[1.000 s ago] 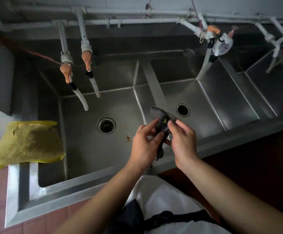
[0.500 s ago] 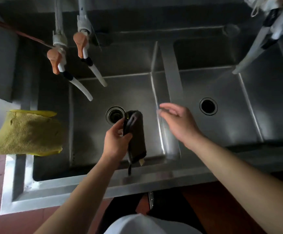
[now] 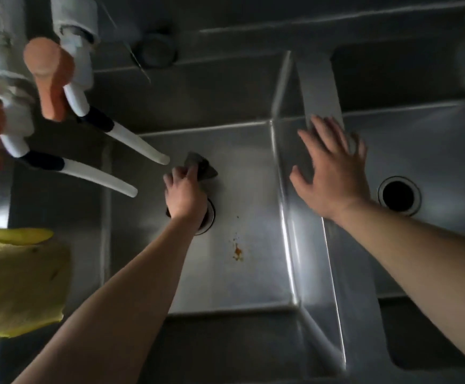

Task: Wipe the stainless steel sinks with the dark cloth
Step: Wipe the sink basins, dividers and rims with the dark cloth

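Down in the left stainless steel sink (image 3: 242, 278), my left hand (image 3: 184, 195) grips the dark cloth (image 3: 201, 169) against the basin floor, just beyond the drain (image 3: 210, 217), which the hand half covers. The cloth sticks out past the fingers. My right hand (image 3: 334, 170) is spread flat, fingers straight, over the steel divider (image 3: 323, 87) between the left sink and the right sink (image 3: 433, 151). Whether it touches the divider I cannot tell. An orange-brown stain (image 3: 237, 252) marks the left basin floor near the drain.
Two white taps with orange handles (image 3: 51, 81) hang over the left sink, their spouts (image 3: 131, 146) ending close to my left hand. A yellow cloth (image 3: 17, 281) lies on the left rim. The right sink has an open round drain (image 3: 399, 195).
My left hand has gone down into the left sink with the cloth and now holds it on the floor by the drain. My right hand moved over the divider. The view has come closer.
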